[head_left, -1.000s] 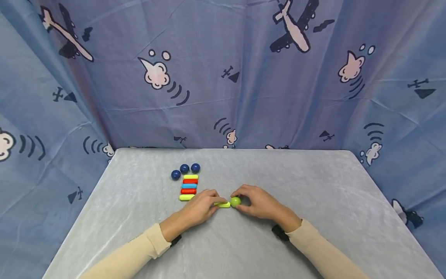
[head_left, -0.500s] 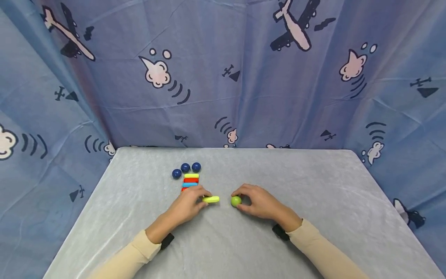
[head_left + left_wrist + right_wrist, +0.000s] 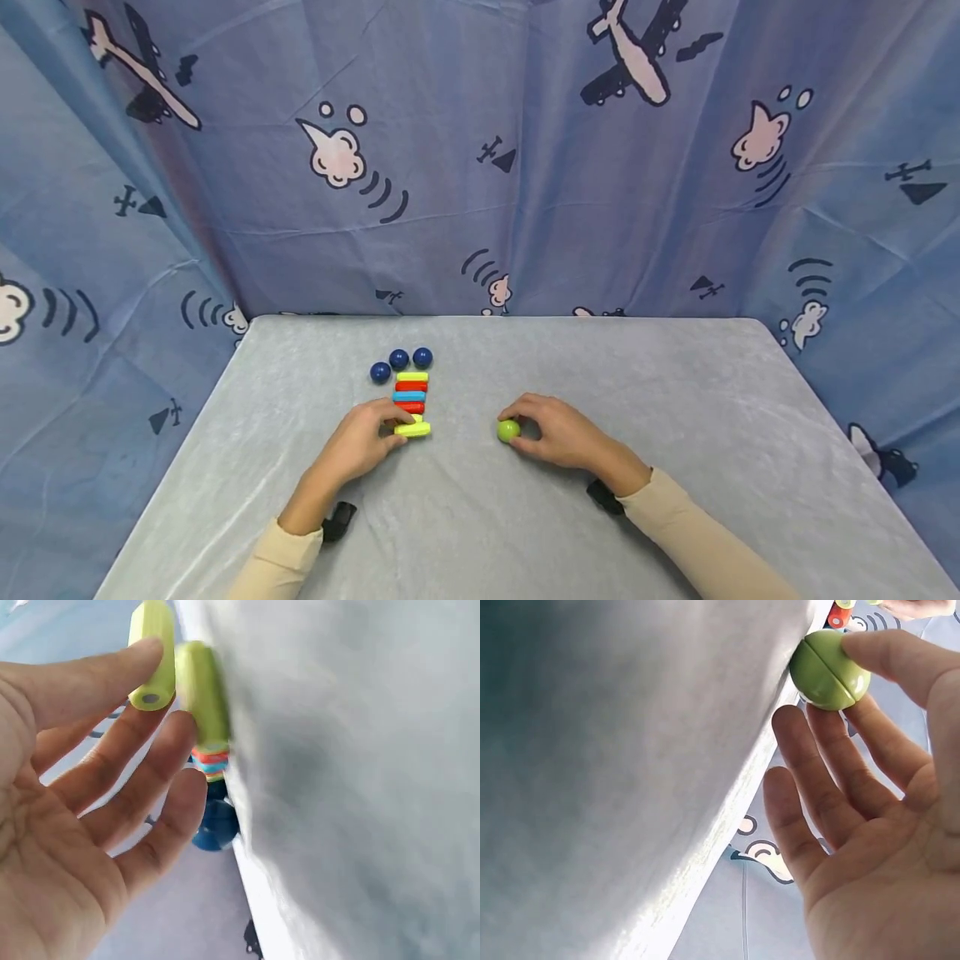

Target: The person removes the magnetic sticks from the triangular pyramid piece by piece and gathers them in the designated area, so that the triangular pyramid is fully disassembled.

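My left hand pinches a yellow-green stick between thumb and fingers, at the near end of a row of coloured sticks. In the left wrist view the held stick is faceted with a small hole in its end, and another yellow-green stick lies close beside it. The row also has a red stick, a blue stick, a second red stick and a yellow stick. My right hand holds a green ball at the table; a seam crosses it in the right wrist view.
Beyond the row lie three dark blue balls, a left ball, a middle ball and a right ball. A pale grey cloth covers the table. A blue patterned curtain hangs behind and at the sides.
The left hand has carried its yellow-green stick leftward, away from the green ball, to the near end of the row. The right hand has stayed in place on the ball.
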The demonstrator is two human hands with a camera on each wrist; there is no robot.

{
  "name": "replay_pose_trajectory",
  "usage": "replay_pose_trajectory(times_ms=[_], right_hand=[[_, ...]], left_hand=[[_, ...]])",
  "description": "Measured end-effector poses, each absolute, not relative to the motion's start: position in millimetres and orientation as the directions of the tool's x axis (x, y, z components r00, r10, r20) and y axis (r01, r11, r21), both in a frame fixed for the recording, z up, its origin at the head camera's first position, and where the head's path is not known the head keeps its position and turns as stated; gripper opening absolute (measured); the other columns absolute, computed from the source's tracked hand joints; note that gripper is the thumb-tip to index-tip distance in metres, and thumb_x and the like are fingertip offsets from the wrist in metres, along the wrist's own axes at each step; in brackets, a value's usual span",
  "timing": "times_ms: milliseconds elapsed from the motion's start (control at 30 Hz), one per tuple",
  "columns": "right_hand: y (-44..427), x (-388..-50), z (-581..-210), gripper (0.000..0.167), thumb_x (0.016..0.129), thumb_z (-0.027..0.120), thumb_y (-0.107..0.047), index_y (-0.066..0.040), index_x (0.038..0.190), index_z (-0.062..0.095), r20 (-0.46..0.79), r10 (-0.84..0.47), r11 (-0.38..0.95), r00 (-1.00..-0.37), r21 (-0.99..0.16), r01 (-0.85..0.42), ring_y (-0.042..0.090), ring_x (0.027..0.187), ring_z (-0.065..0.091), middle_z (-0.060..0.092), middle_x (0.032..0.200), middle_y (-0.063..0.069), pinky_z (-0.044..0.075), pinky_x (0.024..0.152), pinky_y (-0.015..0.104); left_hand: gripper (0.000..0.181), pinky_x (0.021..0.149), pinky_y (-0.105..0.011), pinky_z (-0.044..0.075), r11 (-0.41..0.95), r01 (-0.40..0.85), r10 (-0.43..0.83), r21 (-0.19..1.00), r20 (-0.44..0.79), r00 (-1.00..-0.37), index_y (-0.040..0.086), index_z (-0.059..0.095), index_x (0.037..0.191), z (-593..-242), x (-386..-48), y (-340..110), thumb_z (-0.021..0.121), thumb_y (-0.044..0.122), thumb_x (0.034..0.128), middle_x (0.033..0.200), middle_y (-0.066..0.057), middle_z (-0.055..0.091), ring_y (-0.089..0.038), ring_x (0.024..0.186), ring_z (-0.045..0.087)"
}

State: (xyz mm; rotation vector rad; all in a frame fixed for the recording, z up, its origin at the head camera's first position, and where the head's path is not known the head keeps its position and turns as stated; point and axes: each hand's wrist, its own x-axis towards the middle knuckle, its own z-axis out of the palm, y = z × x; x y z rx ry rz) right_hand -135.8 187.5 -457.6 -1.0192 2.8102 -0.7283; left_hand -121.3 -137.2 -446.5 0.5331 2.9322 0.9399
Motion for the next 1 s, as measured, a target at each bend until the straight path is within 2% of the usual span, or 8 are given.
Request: replay_pose_trajectory(times_ms=[367,667,1000], right_hand=[[184.4,-136.0,-456.7,0.031,0.09,0.073,-0.025,-0.018,0.12,0.069,0.096,-0.619,0.668,-0.779,-0.458,-0.587,0.009,0.1,0.063,0.066,0.113,-0.007,0.053,0.09,0.036],[187.2,-138.1,-457.5,0.033,0.091,0.072,-0.028,-0.021,0.123,0.068,0.083,-0.628,0.667,-0.774,-0.455,-0.59,0.011,0.105,0.064,0.068,0.116,-0.007,0.052,0.093,0.038],[181.7,-146.9,-451.6,0.033,0.09,0.074,-0.029,-0.022,0.121,0.068,0.081,-0.643,0.674,-0.761,-0.412,-0.613,0.009,0.099,0.064,0.069,0.112,-0.009,0.052,0.089,0.035]], left_hand=[[0.019,0.06,-0.022,0.039,0.791,0.306,0.32,0.53,0.069,-0.945,0.014,0.077,0.09,-453.9,-124.8,-146.3,0.086,0.008,0.075,0.076,0.005,0.059,-0.006,0.067,0.049],[0.017,0.058,-0.022,0.039,0.816,0.283,0.283,0.503,0.078,-0.956,0.014,0.076,0.088,-457.1,-130.0,-151.2,0.086,0.009,0.0747,0.077,0.003,0.06,-0.006,0.066,0.048],[0.017,0.058,-0.023,0.041,0.839,0.277,0.256,0.468,0.109,-0.961,0.016,0.075,0.085,-456.1,-127.5,-150.3,0.087,0.011,0.0733,0.077,0.006,0.061,-0.005,0.065,0.05]])
